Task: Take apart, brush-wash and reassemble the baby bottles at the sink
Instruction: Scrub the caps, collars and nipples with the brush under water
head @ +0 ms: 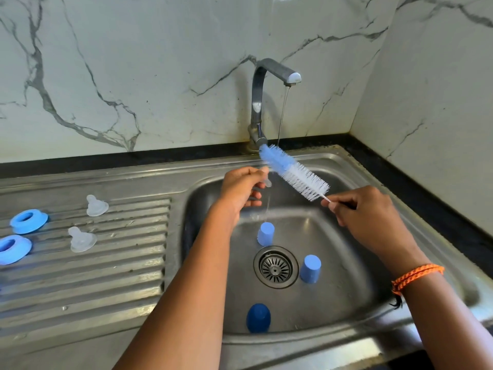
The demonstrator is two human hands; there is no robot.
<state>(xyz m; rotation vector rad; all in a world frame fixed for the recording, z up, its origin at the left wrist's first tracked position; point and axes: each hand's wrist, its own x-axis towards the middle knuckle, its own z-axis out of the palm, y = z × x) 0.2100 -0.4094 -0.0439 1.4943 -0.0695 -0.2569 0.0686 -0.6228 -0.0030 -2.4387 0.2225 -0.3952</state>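
Observation:
My right hand (pixel 365 209) pinches the thin handle of a blue-and-white bottle brush (pixel 293 173), which slants up to the left under the tap's thin water stream. My left hand (pixel 241 189) holds a clear silicone teat (pixel 267 182) just left of the bristles, above the sink basin (pixel 346 263). Three blue caps stand upside down in the basin: one (pixel 265 234) behind the drain, one (pixel 310 268) to its right, a darker one (pixel 258 318) at the front. On the draining board lie two clear teats (pixel 96 206) (pixel 82 240) and two blue collar rings (pixel 29 222) (pixel 13 249).
The steel tap (pixel 260 102) rises behind the basin and runs a thin stream of water. The drain strainer (pixel 275 267) sits mid-basin. A ribbed draining board (pixel 106 276) fills the left side. Marble walls close in at the back and right.

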